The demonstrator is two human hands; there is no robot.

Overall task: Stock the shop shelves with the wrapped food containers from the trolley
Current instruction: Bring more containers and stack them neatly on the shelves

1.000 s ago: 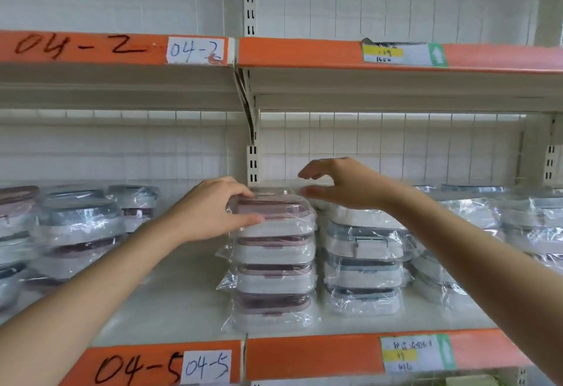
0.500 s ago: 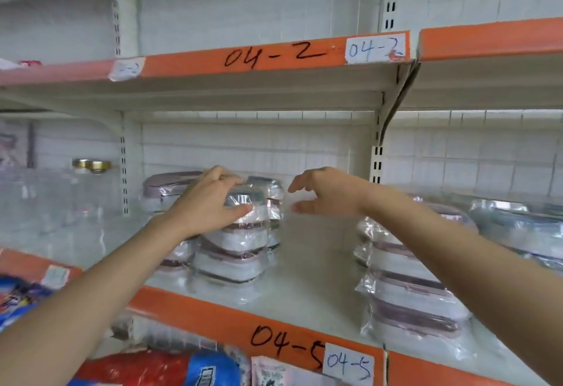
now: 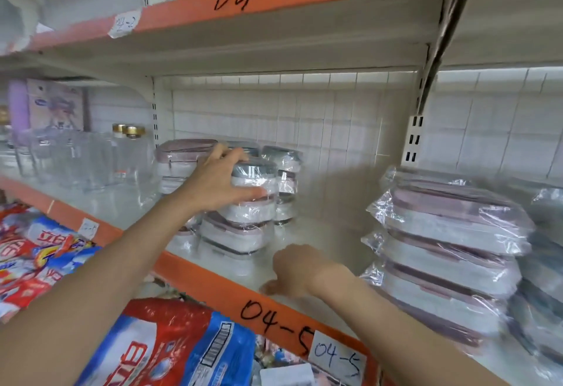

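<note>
The fingers of the left hand (image 3: 219, 183) are spread and curved over the top wrapped container (image 3: 255, 176) of a short stack (image 3: 243, 218); the thumb presses its near side. This stack stands on the shelf (image 3: 307, 233) marked 04-5, near the front edge, with more wrapped containers (image 3: 283, 178) just behind it and a pink-lidded one (image 3: 182, 154) to the left. The right hand (image 3: 297, 270) is lower, above the orange shelf edge (image 3: 213, 288), its fingers loosely bent and pointing left; it holds nothing. To the right a taller pile of pink-lidded containers (image 3: 447, 251) lies well apart from the stack. Glass jars (image 3: 128, 154) stand far left, and red and blue bags (image 3: 170, 349) lie on the shelf below.
</note>
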